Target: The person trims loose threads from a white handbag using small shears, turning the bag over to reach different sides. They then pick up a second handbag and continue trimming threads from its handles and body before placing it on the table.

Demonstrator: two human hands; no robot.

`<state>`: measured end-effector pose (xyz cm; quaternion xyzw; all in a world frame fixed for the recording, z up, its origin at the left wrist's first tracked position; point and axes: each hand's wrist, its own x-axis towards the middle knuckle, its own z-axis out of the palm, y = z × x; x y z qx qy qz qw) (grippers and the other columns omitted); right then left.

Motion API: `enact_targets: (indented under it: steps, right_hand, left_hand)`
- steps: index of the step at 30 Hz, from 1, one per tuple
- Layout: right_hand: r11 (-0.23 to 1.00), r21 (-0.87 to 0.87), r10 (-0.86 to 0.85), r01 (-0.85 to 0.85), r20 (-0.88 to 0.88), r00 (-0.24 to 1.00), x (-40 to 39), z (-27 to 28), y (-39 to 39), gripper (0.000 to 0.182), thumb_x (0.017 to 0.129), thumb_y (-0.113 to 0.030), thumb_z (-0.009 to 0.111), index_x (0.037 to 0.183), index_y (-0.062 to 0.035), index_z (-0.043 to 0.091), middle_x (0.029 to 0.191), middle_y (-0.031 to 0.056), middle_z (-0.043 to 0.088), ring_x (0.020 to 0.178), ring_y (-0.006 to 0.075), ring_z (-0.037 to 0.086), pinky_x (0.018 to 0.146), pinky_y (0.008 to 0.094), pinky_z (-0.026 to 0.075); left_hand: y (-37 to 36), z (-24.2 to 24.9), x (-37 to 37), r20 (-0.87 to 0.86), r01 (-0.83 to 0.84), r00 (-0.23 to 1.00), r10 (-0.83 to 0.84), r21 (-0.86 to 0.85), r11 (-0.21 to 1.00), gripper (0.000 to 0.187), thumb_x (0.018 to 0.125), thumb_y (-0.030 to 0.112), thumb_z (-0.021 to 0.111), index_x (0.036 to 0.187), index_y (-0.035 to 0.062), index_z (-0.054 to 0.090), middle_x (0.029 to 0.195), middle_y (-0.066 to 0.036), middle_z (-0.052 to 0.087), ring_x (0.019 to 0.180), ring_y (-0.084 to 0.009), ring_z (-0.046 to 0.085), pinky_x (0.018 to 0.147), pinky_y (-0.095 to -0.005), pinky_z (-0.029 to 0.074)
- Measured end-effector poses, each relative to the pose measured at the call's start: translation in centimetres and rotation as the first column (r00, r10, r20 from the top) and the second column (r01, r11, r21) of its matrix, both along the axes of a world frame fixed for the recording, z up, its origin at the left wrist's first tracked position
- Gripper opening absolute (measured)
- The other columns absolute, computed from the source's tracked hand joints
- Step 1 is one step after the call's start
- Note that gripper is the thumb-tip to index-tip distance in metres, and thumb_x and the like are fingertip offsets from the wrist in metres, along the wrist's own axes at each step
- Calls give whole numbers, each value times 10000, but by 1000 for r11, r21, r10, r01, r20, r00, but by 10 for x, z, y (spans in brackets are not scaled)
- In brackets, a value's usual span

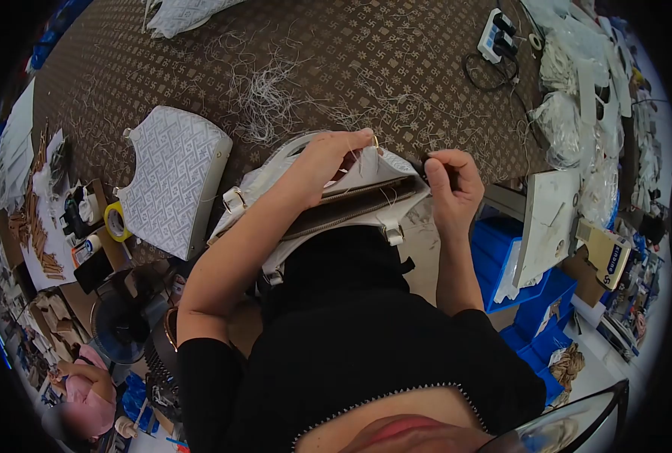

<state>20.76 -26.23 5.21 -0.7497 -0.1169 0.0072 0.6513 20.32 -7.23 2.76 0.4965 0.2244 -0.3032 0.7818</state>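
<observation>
A white handbag (351,181) with a long open zipper lies at the table's near edge, against my body. My left hand (327,162) reaches over the bag and pinches its far upper edge, beside a small yellow loop. To the right of the bag, my right hand (453,185) is raised with thumb and forefinger pressed together around something small and dark that I cannot make out. A second bag, grey-white and patterned (173,181), lies to the left of the first one. Loose pale threads (268,98) are heaped beyond the bags.
The brown patterned table (396,45) carries a power strip (496,36) with a cable at the far right. Plastic-wrapped items (562,128) line the right side. Blue bins (494,257) stand lower right, yellow tape (117,221) and a fan (117,326) left. A person in pink (90,389) is lower left.
</observation>
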Motion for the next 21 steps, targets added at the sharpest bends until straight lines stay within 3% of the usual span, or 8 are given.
enact_targets:
  steps: [5, 10, 11, 12, 16, 18, 19, 21]
  right_hand:
    - [983, 154, -45, 101, -330, 943, 14, -13, 6, 164, 922, -197, 509, 871, -46, 547, 637, -47, 461, 461, 6, 336, 396, 165, 251]
    - [957, 253, -35, 143, -388, 921, 25, -18, 9, 161, 922, -205, 510, 865, -61, 553, 593, -55, 427, 448, 13, 336, 384, 170, 243]
    - [953, 258, -44, 158, -396, 917, 27, -19, 10, 158, 922, -202, 511, 864, -62, 557, 583, -58, 420, 451, 11, 339, 388, 170, 243]
    - [953, 256, -49, 161, -396, 917, 29, -20, 12, 158, 922, -202, 511, 864, -62, 557, 583, -58, 420, 451, 11, 339, 388, 170, 243]
    - [974, 146, -128, 174, -283, 951, 34, -23, 26, 166, 917, -196, 522, 860, -51, 578, 600, -68, 442, 476, 5, 362, 411, 162, 250]
    - [986, 88, -123, 141, -182, 976, 38, -26, 29, 170, 916, -201, 526, 864, -48, 581, 608, -69, 450, 485, 2, 360, 418, 160, 255]
    - [985, 90, -130, 148, -182, 975, 38, -27, 30, 170, 916, -201, 526, 864, -48, 581, 608, -69, 450, 485, 2, 360, 418, 160, 255]
    - [983, 93, -136, 156, -193, 972, 40, -25, 32, 176, 913, -210, 533, 860, -49, 582, 608, -70, 450, 488, -1, 353, 422, 159, 256]
  left_hand:
    - [4, 14, 0, 47, -43, 998, 41, 32, 999, 341, 903, 323, 451, 886, 56, 661, 734, 2, 590, 633, -56, 477, 602, -212, 382]
    - [12, 33, -3, 109, -179, 981, 160, 195, 964, 430, 906, 391, 445, 918, 10, 646, 819, -55, 623, 739, -117, 541, 711, -251, 437]
    - [21, 21, -5, 215, -6, 971, -101, 450, 893, 462, 895, 434, 452, 891, 11, 638, 749, -81, 609, 721, -180, 566, 691, -289, 441]
    - [27, 22, -5, 241, 115, 896, -372, 685, 720, 497, 884, 478, 458, 865, 11, 629, 679, -107, 596, 702, -244, 591, 670, -327, 444]
    - [32, 53, -17, 268, 141, 845, -463, 723, 676, 563, 888, 512, 408, 876, -10, 617, 678, -174, 586, 711, -325, 576, 690, -378, 453]
    - [33, 75, -27, 270, 120, 764, -586, 833, 540, 427, 887, 397, 484, 1012, 8, 611, 910, -184, 623, 863, -268, 609, 772, -339, 456]
    - [31, 77, -33, 269, 123, 759, -592, 835, 537, 427, 887, 397, 484, 1012, 8, 611, 910, -184, 623, 863, -268, 609, 772, -339, 456]
    - [24, 77, -45, 478, -186, 636, -606, 857, 481, 358, 836, 343, 574, 957, 7, 601, 846, -147, 622, 781, -293, 605, 675, -375, 470]
